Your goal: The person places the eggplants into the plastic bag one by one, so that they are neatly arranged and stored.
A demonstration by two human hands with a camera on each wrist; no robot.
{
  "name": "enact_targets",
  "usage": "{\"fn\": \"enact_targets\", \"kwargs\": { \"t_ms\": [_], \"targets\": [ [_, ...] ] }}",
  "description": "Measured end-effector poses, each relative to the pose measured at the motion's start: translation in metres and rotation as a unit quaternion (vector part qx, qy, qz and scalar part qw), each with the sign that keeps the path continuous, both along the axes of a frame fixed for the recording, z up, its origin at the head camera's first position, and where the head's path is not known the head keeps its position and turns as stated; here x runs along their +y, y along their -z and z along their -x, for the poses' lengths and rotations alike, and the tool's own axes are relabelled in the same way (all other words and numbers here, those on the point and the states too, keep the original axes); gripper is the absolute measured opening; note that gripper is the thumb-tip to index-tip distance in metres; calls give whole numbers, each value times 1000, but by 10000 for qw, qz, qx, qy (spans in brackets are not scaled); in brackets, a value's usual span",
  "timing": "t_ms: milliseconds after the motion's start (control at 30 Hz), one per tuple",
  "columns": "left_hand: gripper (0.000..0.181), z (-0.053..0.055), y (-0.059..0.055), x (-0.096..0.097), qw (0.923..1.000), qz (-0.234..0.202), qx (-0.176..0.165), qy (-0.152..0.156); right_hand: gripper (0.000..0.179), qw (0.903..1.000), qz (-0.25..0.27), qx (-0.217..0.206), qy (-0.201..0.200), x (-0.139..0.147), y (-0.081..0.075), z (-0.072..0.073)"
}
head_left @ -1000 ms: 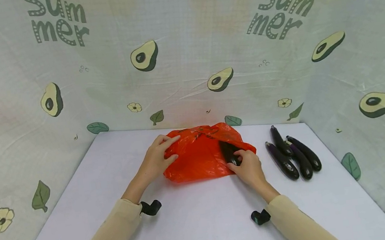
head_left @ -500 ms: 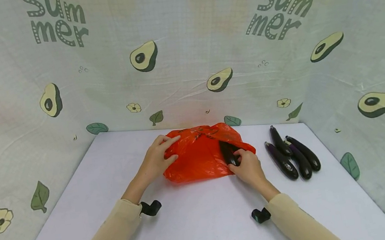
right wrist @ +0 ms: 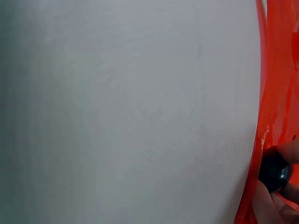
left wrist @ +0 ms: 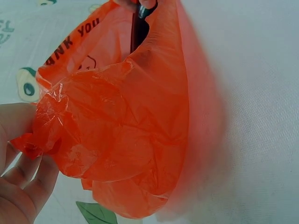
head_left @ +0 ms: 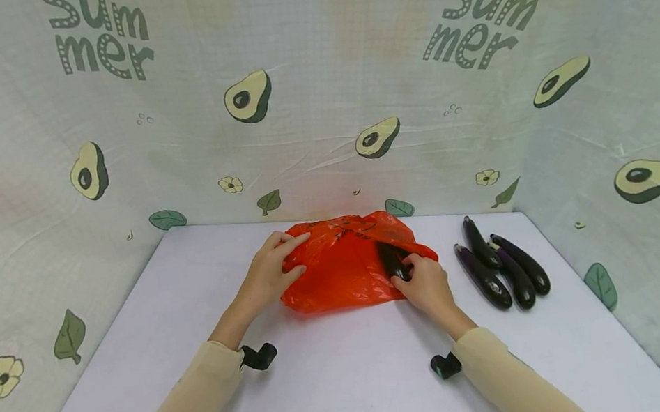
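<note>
One dark eggplant (head_left: 394, 264) in the mouth of a red plastic bag (head_left: 334, 279), rounded end toward the person. Right-hand grip (head_left: 426, 287) closed around that end, digits on either side of it; likely held there so the rest can sit under the bag's upper flap. Left-hand grip (head_left: 264, 275) at the bag's left end: left wrist view shows thumb and fingers pinching a gathered bit of plastic. Reads as anchoring, since thin, loose plastic would probably slide or fold if pushed from the right. Bag lies on the white bench (head_left: 342, 380), mouth toward the right, presumably to face the other supply. Four more eggplants (head_left: 513, 273) lie bunched right of the bag, near but apart, handy for the right arm. Black wrist cameras (head_left: 259, 357) at both cuffs. Printed cloth (head_left: 306, 33) behind and at the sides. Full bag contents: can't tell.
</note>
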State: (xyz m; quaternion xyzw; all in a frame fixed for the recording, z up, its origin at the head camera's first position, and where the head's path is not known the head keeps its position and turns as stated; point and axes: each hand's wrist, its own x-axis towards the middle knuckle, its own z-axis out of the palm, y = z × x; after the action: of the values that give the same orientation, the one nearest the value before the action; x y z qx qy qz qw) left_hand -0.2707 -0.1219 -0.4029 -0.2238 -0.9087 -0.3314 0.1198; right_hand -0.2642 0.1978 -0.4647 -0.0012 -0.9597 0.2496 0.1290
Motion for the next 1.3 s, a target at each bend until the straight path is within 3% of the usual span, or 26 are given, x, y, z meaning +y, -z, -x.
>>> {"fn": "enact_targets", "kwargs": {
  "t_ms": [233,600,900,1067,1300],
  "targets": [
    [63,0,1,1,10000,-25,-58,3,45,10000,-47,49,29,0,2,2],
    [64,0,3,0,10000,6,-46,10,45,9995,196,-229,-134,4,-4,-3],
    [65,2,1,0,10000,24,-36,-11,41,9977,415,-340,-413,25,-30,-21],
    [65,2,1,0,10000,-2,-3,33,41,9983,214,-179,-519,49,-47,-28],
    [65,2,2,0,10000,-29,-28,16,47,9989,-359,87,-285,88,-62,-42]
  ]
}}
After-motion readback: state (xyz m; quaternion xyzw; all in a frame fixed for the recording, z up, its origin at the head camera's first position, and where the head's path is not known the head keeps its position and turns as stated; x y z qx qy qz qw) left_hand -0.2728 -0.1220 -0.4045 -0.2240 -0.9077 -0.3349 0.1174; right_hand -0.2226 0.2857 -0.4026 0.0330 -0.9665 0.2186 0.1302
